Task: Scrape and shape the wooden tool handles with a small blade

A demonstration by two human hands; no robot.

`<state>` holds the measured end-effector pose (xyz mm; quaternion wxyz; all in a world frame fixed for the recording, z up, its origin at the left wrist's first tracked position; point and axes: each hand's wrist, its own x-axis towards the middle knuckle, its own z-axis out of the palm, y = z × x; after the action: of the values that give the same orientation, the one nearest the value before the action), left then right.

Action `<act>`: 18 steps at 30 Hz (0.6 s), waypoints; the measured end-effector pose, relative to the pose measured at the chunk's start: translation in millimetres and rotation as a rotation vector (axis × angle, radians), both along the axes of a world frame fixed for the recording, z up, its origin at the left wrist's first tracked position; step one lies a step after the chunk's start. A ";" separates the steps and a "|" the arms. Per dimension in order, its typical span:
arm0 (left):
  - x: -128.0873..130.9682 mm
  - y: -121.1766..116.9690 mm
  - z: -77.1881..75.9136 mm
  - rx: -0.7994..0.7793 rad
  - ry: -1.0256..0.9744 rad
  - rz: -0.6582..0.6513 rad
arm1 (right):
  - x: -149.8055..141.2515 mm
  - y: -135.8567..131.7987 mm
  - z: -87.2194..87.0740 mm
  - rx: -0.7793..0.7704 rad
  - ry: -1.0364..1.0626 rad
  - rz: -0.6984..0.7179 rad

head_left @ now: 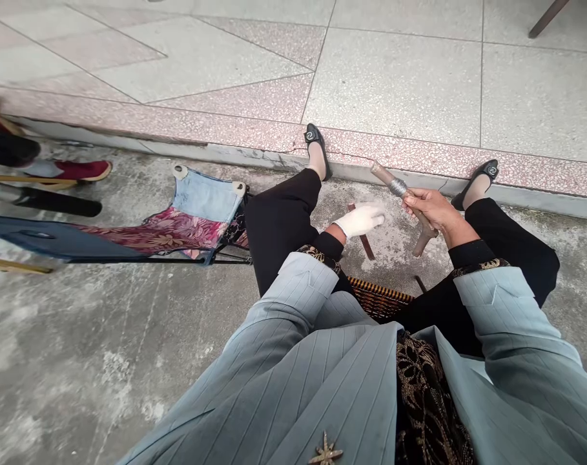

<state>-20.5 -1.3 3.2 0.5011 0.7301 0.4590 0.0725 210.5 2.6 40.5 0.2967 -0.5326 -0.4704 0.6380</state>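
Right hand (431, 208), bare, is closed around a brown stick-like tool (403, 194) with a metal band; its lower end points to 6 o'clock. Left hand (361, 220), in a white glove and blurred, rests on a dark flat bar (365, 244); grip cannot be determined. A woven basket (378, 298) at 6 o'clock is mostly hidden by sleeves.

The right hand (431, 206) grips a tool (404, 203) across its middle. Left of the grip, just beside it, the left hand (363, 219) holds a stick (365, 244). Below both lies a basket (380, 298). A folding stool (196, 216) stands well left; a curb (225, 152) runs beyond.
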 end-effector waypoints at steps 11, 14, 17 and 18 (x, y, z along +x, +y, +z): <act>10.2 -8.6 20.6 0.033 -0.126 -0.008 | 20.1 6.8 -1.9 0.239 -1.203 0.179; 7.8 -4.4 33.5 0.082 -0.196 0.035 | 11.7 0.5 19.0 0.204 -1.338 0.387; 3.9 2.8 47.8 0.152 -0.224 0.078 | 2.0 -5.1 40.3 0.213 -1.448 0.621; 1.9 6.8 52.6 0.173 -0.233 0.097 | 0.6 -6.8 47.3 0.212 -1.457 0.702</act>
<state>-18.6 5.5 55.8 0.4822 0.7341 0.4245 0.2201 211.1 -4.2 87.8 -0.2519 -0.6046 -0.7427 0.1395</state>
